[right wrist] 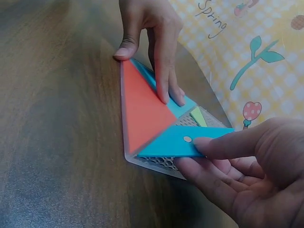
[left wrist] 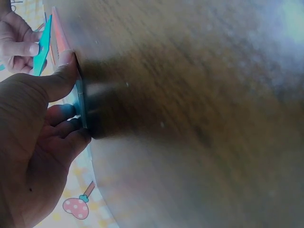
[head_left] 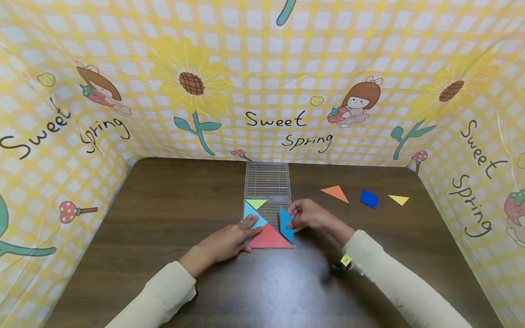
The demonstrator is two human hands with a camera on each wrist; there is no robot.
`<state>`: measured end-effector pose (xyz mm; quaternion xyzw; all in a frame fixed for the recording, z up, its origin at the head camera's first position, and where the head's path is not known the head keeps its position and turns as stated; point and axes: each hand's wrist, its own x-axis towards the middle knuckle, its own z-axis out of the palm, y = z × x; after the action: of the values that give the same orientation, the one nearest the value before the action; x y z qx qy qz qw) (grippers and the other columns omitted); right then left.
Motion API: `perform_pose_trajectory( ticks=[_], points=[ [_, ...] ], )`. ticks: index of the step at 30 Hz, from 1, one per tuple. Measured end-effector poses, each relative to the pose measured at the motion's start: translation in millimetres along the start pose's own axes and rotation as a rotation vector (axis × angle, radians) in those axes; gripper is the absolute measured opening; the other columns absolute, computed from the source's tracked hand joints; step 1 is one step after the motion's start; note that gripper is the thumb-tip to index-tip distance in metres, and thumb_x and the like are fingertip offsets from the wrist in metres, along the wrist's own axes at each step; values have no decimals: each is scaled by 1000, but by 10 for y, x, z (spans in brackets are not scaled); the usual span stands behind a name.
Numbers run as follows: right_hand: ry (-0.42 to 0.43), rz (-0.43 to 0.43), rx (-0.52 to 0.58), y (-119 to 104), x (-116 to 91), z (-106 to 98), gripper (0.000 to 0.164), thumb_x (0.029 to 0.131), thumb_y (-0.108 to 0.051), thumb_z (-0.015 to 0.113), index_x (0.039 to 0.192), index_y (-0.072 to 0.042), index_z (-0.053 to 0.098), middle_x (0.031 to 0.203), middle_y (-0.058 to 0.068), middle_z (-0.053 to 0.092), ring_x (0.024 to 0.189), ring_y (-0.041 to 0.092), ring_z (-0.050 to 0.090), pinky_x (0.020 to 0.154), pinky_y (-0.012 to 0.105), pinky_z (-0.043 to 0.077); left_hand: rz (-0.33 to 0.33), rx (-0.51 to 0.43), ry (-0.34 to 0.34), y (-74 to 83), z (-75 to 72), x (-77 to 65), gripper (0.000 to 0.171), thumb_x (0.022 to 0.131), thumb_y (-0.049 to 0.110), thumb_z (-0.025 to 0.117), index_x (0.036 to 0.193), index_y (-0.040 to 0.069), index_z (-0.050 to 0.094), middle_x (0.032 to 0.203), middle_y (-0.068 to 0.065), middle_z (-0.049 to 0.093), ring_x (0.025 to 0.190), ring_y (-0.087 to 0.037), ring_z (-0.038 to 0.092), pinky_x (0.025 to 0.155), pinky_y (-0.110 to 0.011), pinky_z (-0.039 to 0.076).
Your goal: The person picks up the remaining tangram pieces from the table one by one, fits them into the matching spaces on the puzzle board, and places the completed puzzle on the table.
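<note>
A tangram case lies open, its meshed tray [head_left: 272,210] holding a red triangle [head_left: 268,239], a light blue triangle [head_left: 249,209] and a small green triangle [head_left: 257,203]. My left hand [head_left: 229,239] presses straight fingers on the light blue triangle, its thumb at the case's near left corner. Between thumb and fingers my right hand [right wrist: 237,161] pinches a blue parallelogram [right wrist: 175,141] over the tray's right side. Bare mesh shows under the tilted piece, and its near end lies by the red triangle's edge; whether they touch I cannot tell.
The meshed lid [head_left: 267,180] lies flat behind the tray. To the right on the brown table [head_left: 184,191] are an orange triangle [head_left: 336,193], a dark blue square [head_left: 369,199] and a yellow triangle [head_left: 399,199]. A checked cloth [head_left: 262,82] encloses the back and sides.
</note>
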<state>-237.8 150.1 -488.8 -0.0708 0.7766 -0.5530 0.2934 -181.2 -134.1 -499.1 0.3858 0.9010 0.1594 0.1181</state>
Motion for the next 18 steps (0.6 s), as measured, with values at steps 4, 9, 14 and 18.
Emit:
perform_pose_trajectory(
  ticks=[4, 9, 14, 18],
  points=[
    [20, 21, -48, -10, -4, 37, 34, 72, 6, 78, 100, 6, 59, 83, 10, 53, 68, 19, 59, 66, 39, 59, -3, 5, 0, -9, 5, 0, 61, 93, 30, 63, 148, 17, 40, 158, -11, 25, 146, -27, 24, 102, -38, 45],
    [55, 61, -110, -59, -4, 77, 33, 71, 8, 79, 98, 5, 60, 84, 11, 55, 65, 19, 61, 64, 37, 59, -3, 4, -2, -9, 0, 3, 61, 93, 30, 63, 147, 17, 40, 158, -11, 26, 146, -28, 25, 102, -39, 45],
    [116, 90, -220, -84, 19, 117, 33, 67, 8, 81, 92, 2, 61, 82, 10, 55, 65, 18, 60, 61, 33, 58, -4, 1, -7, -2, -9, 3, 61, 93, 30, 63, 147, 17, 40, 158, -11, 25, 146, -28, 24, 103, -39, 45],
    [171, 76, -372, -92, 5, 159, 35, 65, 1, 86, 89, -3, 61, 79, 7, 57, 68, 17, 56, 58, 27, 55, -7, -6, -8, 8, -14, -4, 61, 93, 30, 63, 147, 17, 40, 158, -11, 26, 146, -28, 24, 102, -39, 45]
  ],
)
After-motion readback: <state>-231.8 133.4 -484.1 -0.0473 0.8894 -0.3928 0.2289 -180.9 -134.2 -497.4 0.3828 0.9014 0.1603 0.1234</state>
